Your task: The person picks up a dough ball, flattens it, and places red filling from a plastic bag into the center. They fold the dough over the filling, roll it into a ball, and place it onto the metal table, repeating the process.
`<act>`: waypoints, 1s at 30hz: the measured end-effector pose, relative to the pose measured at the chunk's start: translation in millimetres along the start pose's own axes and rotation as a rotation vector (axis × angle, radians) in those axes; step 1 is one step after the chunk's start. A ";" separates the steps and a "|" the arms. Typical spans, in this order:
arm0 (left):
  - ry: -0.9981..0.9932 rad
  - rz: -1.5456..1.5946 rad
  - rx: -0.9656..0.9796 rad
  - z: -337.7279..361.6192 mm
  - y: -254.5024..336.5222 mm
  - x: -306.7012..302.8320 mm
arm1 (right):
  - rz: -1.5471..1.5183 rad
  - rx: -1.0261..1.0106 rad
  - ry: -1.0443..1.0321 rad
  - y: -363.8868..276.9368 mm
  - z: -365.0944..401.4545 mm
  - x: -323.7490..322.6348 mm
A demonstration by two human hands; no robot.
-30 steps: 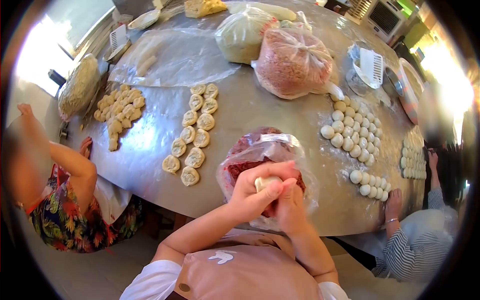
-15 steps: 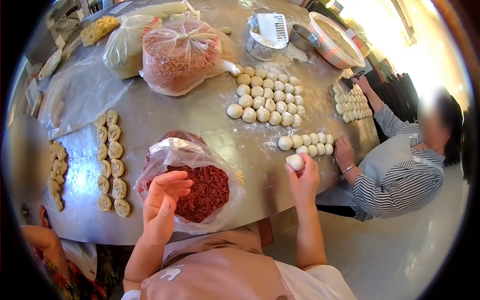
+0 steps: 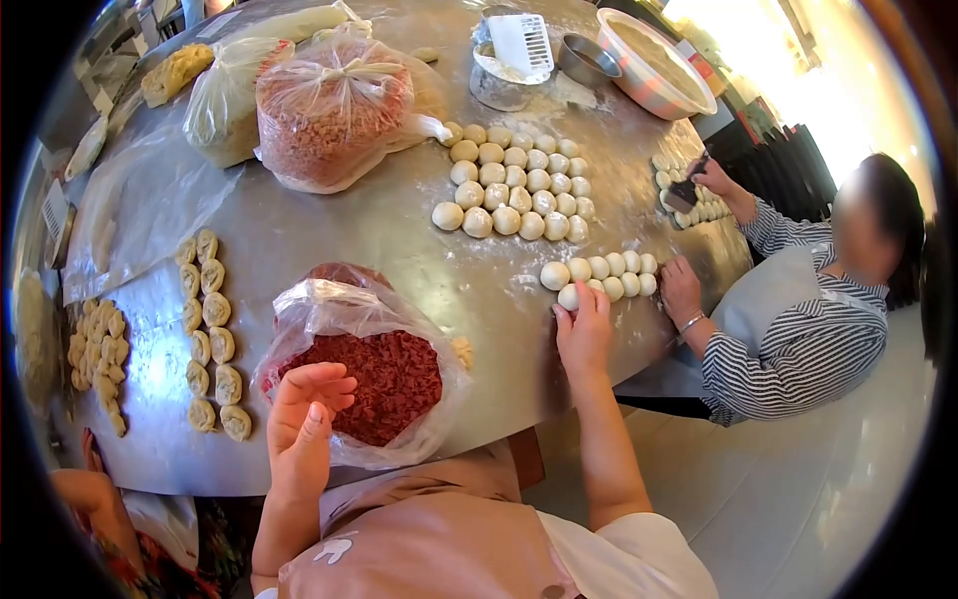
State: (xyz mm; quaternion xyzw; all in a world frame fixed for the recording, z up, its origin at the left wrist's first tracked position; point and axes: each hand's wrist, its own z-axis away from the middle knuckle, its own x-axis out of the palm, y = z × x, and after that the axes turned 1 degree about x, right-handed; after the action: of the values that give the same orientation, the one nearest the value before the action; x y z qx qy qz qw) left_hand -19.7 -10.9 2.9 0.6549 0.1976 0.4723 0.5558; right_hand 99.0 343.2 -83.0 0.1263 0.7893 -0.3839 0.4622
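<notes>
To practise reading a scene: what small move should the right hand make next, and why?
Probably lift the right hand off the dough ball and draw it back: the ball already sits on the table against the short row, with the fingers lying flat on it.

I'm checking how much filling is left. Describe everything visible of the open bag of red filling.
The bag is thin, clear, crinkled plastic, its mouth slack and open upward. Inside lies a mound of dark red, crumbly filling. It sits on the grey metal table near the person's edge, right of the shaped pastries. The left hand, fingers spread, is at its near rim; contact is unclear.
</notes>
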 end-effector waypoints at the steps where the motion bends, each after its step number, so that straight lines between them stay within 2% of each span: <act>1: 0.008 0.010 -0.010 0.4 0.8 -0.1 | -0.045 0.021 0.000 0.2 0.5 -0.5; 5: 0.067 0.035 -0.031 6.5 4.8 -7.7 | -0.112 -0.029 0.054 -6.4 9.7 -5.3; 8: 0.123 0.041 0.000 13.5 3.3 -25.6 | 0.051 -0.123 0.083 4.6 16.4 0.5; 13: 0.240 0.062 0.077 34.2 5.8 -57.4 | 0.027 -0.105 0.105 -0.9 15.6 -0.3; 15: 0.424 -0.095 0.211 55.4 0.2 -97.6 | -0.049 -0.093 0.122 -22.1 16.9 -8.9; 17: 0.656 -0.231 0.293 67.2 0.8 -123.2 | -0.179 -0.072 0.160 -71.7 26.7 -33.0; 19: 0.921 -0.355 0.329 72.7 9.0 -136.9 | -0.273 -0.370 0.047 -109.5 35.1 -44.0; 20: 0.958 -0.406 0.261 74.9 9.2 -143.6 | -0.335 -0.524 -0.012 -128.5 40.1 -45.4; 22: 1.073 -0.522 0.142 79.9 0.6 -165.9 | -0.540 -0.585 -0.414 -168.7 53.8 -39.9; 23: 1.066 -0.554 0.092 83.7 -1.6 -173.5 | -0.508 -0.612 -0.654 -179.0 58.4 -33.0; 24: 1.071 -0.585 0.042 85.8 -7.4 -179.4 | -0.446 -0.689 -0.665 -188.0 62.1 -20.5; 25: 1.095 -0.660 0.124 87.8 -19.5 -187.7 | -0.390 -0.773 -0.670 -196.2 65.3 -5.6; 26: 1.109 -0.746 0.127 89.9 -25.0 -191.9 | -0.335 -0.861 -0.668 -205.1 68.1 9.6; 28: 1.146 -0.915 0.051 88.3 -21.6 -180.7 | -0.248 -0.784 -0.680 -223.0 70.4 35.6; 30: 1.124 -1.181 0.053 90.0 -24.1 -182.9 | -0.218 -0.822 -0.732 -234.6 74.2 52.9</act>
State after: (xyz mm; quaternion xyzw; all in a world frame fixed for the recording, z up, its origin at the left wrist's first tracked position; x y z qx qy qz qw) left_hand -24.8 -195.6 -86.3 0.1210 0.7708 0.3544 0.5153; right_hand -12.8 123.3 -32.6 -0.2879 0.6704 -0.1090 0.6751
